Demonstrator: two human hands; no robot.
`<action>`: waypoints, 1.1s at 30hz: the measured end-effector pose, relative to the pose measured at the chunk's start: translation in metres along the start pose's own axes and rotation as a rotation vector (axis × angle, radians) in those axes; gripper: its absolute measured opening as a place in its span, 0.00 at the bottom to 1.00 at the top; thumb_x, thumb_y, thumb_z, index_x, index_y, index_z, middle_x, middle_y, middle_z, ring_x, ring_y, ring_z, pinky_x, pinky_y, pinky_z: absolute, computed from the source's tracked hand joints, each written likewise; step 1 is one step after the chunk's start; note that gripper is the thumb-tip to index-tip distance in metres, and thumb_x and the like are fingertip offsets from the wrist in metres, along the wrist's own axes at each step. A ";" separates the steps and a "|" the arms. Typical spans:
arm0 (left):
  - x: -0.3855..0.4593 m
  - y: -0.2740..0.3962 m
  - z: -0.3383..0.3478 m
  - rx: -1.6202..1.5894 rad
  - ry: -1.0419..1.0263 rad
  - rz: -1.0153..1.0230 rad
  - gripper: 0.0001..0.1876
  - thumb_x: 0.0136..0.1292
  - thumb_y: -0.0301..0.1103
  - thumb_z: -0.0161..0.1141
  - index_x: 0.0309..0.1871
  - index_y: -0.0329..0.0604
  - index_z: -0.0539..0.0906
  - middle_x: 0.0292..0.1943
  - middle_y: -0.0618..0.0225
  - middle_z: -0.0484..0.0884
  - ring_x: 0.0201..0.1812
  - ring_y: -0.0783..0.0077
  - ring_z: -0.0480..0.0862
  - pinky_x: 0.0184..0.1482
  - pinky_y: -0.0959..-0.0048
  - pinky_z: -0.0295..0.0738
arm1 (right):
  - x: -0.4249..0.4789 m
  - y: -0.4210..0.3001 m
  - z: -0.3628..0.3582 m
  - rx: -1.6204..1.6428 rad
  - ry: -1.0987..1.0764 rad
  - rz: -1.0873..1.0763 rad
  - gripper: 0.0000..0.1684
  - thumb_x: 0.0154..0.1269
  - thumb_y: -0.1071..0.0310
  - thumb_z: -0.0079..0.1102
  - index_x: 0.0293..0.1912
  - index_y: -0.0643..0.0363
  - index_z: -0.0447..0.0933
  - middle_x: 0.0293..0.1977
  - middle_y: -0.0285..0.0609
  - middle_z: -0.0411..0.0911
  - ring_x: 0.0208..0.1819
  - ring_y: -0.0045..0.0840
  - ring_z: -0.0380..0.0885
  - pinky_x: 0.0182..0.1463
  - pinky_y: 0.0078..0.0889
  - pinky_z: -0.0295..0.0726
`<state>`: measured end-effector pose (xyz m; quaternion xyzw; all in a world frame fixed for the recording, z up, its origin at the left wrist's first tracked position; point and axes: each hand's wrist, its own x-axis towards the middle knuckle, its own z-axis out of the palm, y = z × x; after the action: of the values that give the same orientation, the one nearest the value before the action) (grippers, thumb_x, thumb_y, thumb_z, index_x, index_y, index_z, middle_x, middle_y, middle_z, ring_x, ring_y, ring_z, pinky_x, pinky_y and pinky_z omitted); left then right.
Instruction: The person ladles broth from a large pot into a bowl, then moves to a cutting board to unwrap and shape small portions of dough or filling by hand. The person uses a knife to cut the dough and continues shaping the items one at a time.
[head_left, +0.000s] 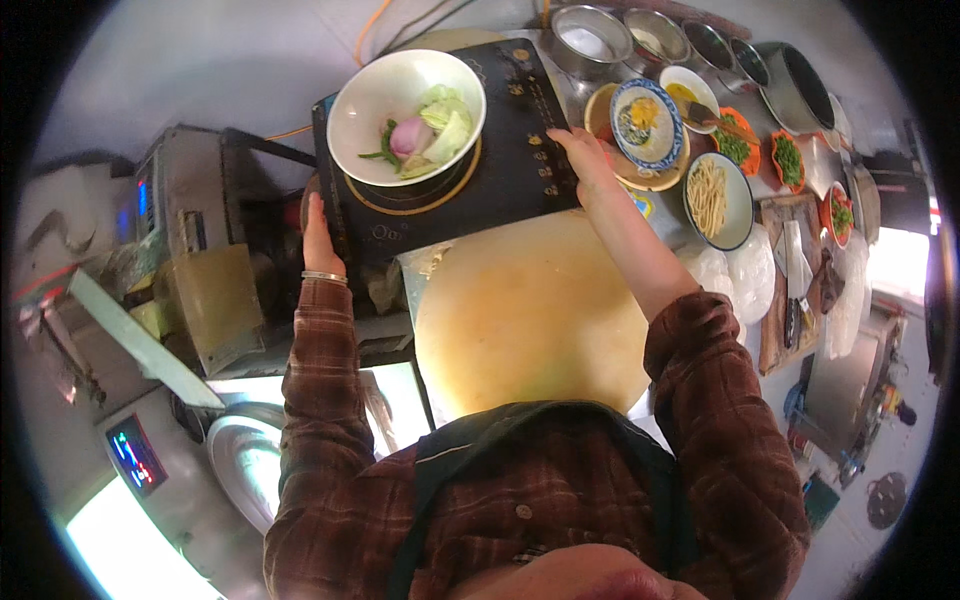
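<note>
A black induction cooktop (495, 180) lies at an angle before me, with my hands at its two sides. My left hand (321, 238) presses along its left edge, fingers extended and partly hidden by the edge. At the right edge, my right hand (583, 161) grips the rim beside the printed control marks. On the cooktop rests a white bowl (349, 127), upright over the ring marking. Inside it are pale green cabbage leaves (448, 124), a peeled purple onion or shallot (411, 138) and green chilies (388, 144).
Nearest my body is a large round board (525, 315). To the right stand a patterned bowl (621, 105), a bowl of noodles (707, 199), orange dishes of chopped greens (787, 160), metal pots (592, 71) and a cutting board (772, 300) bearing a knife (793, 277).
</note>
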<state>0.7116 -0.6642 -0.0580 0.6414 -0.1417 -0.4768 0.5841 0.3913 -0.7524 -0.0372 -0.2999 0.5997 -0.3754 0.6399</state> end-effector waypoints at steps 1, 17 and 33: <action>0.006 -0.001 0.005 -0.005 -0.020 0.015 0.34 0.62 0.50 0.49 0.64 0.37 0.57 0.64 0.67 0.57 0.63 0.70 0.58 0.62 0.70 0.53 | -0.003 -0.006 -0.002 -0.039 0.017 0.018 0.34 0.51 0.59 0.59 0.55 0.65 0.61 0.52 0.45 0.65 0.54 0.28 0.62 0.54 0.29 0.62; 0.083 -0.036 0.021 -0.056 -0.034 -0.014 0.29 0.63 0.49 0.47 0.60 0.36 0.62 0.58 0.65 0.66 0.58 0.70 0.66 0.59 0.72 0.58 | 0.069 0.017 -0.011 -0.406 0.290 -0.413 0.32 0.49 0.59 0.56 0.52 0.68 0.65 0.43 0.51 0.74 0.46 0.38 0.73 0.50 0.33 0.69; -0.004 0.005 0.013 0.108 -0.078 0.244 0.26 0.65 0.43 0.46 0.62 0.38 0.59 0.59 0.56 0.64 0.58 0.62 0.67 0.57 0.63 0.63 | -0.089 0.093 -0.032 -0.478 -0.205 -0.585 0.23 0.57 0.70 0.52 0.54 0.58 0.65 0.56 0.44 0.64 0.59 0.31 0.60 0.61 0.31 0.59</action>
<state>0.7007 -0.6703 -0.0501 0.6309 -0.2668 -0.4187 0.5963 0.3706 -0.6256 -0.0697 -0.6348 0.4924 -0.3596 0.4747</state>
